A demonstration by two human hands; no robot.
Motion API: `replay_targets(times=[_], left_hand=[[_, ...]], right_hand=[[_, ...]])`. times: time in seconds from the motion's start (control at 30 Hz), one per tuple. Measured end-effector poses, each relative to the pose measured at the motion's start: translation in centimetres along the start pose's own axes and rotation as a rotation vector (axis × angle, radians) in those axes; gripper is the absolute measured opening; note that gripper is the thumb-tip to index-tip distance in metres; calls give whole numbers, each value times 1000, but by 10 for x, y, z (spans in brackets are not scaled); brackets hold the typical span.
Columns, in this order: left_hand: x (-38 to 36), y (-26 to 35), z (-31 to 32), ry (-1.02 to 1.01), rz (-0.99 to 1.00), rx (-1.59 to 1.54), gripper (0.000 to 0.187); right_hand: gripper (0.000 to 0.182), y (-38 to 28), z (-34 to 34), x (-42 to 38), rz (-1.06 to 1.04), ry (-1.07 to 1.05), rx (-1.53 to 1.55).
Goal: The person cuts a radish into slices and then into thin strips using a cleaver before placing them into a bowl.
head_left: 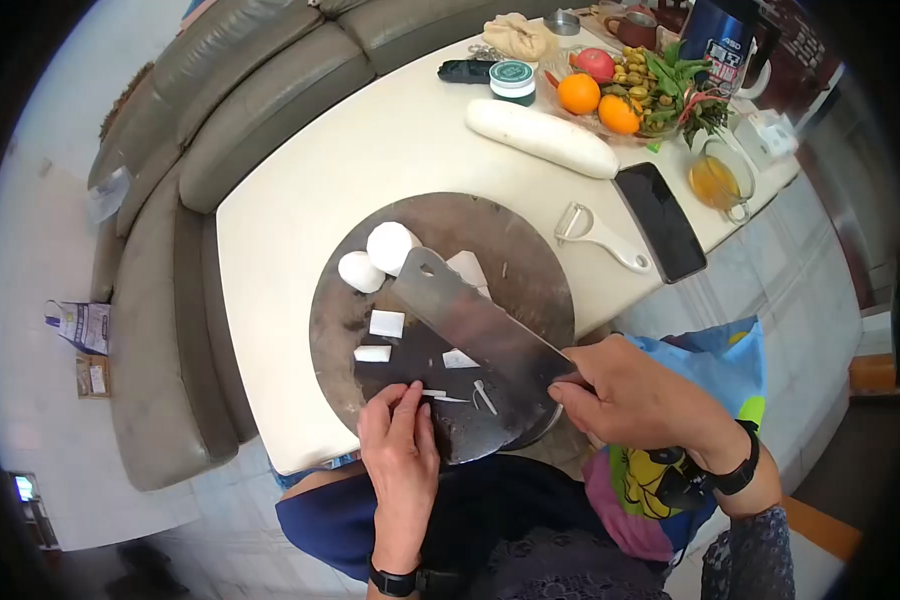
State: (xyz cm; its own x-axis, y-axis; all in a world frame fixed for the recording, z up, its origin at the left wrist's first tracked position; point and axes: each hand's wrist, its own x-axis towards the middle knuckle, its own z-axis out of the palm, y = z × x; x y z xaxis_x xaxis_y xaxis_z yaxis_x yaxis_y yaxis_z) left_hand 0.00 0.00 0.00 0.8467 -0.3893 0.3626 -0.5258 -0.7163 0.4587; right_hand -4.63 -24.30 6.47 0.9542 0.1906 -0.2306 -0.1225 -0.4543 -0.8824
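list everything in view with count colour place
table: 1, cream, centre
chopping board: 1, brown, near end
cleaver: 1, grey, above board
white pieces: several, white, on board
long vegetable: 1, white, beyond board
peeler: 1, white, right of board
phone: 1, black, beside peeler
oranges: 2, orange, far end
leafy greens: 1 bunch, green, right of oranges
cup: 1, clear, right edge
jar: 1, green-white, left of oranges
flask: 1, blue, far right
smaller items: several, mixed, far end
sofa: 1, grey, left, behind
patterned fabric: 1, multicoloured, lower right
wristbands: 2, black, both wrists
left hand: 1, board's near edge
right hand: 1, gripping cleaver
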Motion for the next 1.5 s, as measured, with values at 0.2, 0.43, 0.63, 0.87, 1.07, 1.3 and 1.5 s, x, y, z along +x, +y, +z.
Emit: replay_targets(times=[0.2, 0.43, 0.63, 0.87, 1.07, 1.3, 1.5], left_hand=[[12, 0, 4, -91, -12, -55, 15], [24, 5, 7, -178, 143, -87, 13], [30, 14, 5, -145, 66, -171, 18], [52, 25, 16, -235, 73, -49, 24], [64, 19, 16, -368, -60, -136, 21], [49, 6, 4, -103, -44, -240, 12], [11, -10, -40, -11, -161, -131, 18]], right_hand=[[19, -2, -4, -7, 38, 73, 86], [20, -1, -1, -10, -16, 83, 87], [20, 3, -1, -12, -25, 140, 72], [19, 6, 0, -13, -68, 175, 80], [16, 6, -1, -15, -87, 186, 50], [17, 5, -1, -16, -92, 199, 40], [16, 7, 12, -18, -155, 103, -160]])
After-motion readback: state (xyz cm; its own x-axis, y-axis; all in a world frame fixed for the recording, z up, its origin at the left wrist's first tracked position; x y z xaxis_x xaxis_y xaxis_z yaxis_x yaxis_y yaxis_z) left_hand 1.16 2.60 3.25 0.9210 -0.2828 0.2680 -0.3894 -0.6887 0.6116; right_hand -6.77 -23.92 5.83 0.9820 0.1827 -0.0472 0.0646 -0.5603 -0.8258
